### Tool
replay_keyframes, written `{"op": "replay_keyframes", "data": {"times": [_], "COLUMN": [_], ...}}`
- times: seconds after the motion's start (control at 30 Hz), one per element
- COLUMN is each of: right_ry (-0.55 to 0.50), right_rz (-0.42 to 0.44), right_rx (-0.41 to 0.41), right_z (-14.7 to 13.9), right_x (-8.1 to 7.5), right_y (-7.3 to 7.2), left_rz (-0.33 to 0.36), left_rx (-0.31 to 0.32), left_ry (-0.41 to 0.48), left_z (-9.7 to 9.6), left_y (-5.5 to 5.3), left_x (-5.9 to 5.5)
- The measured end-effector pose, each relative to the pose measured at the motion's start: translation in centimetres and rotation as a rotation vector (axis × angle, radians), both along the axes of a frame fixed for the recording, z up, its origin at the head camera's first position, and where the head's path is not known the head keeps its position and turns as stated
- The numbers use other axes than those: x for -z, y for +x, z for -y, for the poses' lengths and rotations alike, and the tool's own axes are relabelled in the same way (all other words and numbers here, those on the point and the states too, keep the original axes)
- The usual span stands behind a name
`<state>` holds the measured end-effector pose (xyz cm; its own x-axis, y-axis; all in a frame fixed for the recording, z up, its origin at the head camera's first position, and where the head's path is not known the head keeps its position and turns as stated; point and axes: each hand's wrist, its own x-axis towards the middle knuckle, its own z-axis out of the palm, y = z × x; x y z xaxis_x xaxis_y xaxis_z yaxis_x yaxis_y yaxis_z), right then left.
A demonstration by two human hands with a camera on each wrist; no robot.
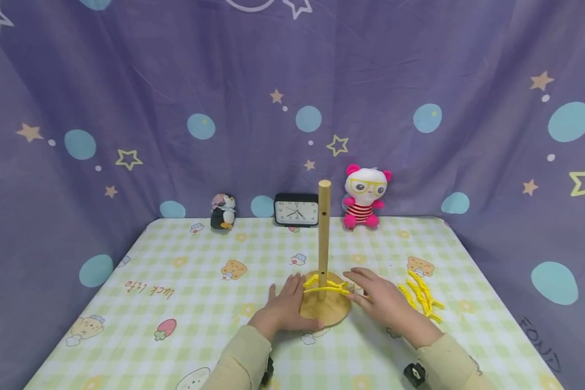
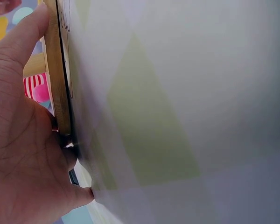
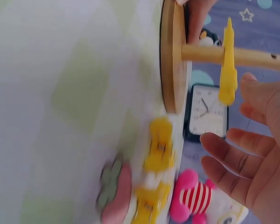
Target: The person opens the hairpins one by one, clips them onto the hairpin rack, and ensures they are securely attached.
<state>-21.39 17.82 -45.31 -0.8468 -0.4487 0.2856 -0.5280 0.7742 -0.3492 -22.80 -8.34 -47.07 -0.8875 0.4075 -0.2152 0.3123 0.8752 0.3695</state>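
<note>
A wooden stand has a round base point(image 1: 325, 316) and an upright post point(image 1: 324, 233) with small holes. My left hand point(image 1: 287, 307) holds the base at its left rim; the left wrist view shows the thumb point(image 2: 25, 35) along the edge. Low round the post sits a thin yellow plastic piece point(image 1: 327, 290), seen side-on as a yellow bar point(image 3: 228, 70) in the right wrist view. Its exact contact with the post is unclear. My right hand point(image 1: 382, 303) is beside its right end, fingers spread; in the right wrist view the thumb point(image 3: 254, 91) appears apart from it.
Several more yellow pieces point(image 1: 421, 295) lie on the checked tablecloth point(image 1: 200, 303) right of the stand. Along the back edge stand a penguin toy point(image 1: 223, 212), a black-framed clock point(image 1: 296, 210) and a pink-and-white plush point(image 1: 364, 197). A purple curtain point(image 1: 253, 65) hangs behind.
</note>
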Motion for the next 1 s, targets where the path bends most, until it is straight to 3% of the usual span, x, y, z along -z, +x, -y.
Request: {"op": "replay_keyframes", "data": {"times": [0.13,0.43,0.7,1.0], "right_ry": [0.0,0.003,0.036,0.117], "right_rz": [0.029,0.028,0.072,0.155], "right_rx": [0.05,0.187,0.309,0.4], "right_z": [-2.1,-6.8,-10.1,-12.2], "right_x": [0.0,0.2,0.7,1.4], "right_y": [0.5,1.3,1.7,1.7], "left_rz": [0.008,-0.005,0.008,0.002], "left_rx": [-0.001,-0.012,-0.006,-0.006], "left_ry": [0.025,0.007,0.016,0.013], "left_z": [0.0,0.2,0.3,0.2], "left_y": [0.0,-0.6,-0.3,-0.4], "left_x": [-0.1,1.4,0.8,0.8]}}
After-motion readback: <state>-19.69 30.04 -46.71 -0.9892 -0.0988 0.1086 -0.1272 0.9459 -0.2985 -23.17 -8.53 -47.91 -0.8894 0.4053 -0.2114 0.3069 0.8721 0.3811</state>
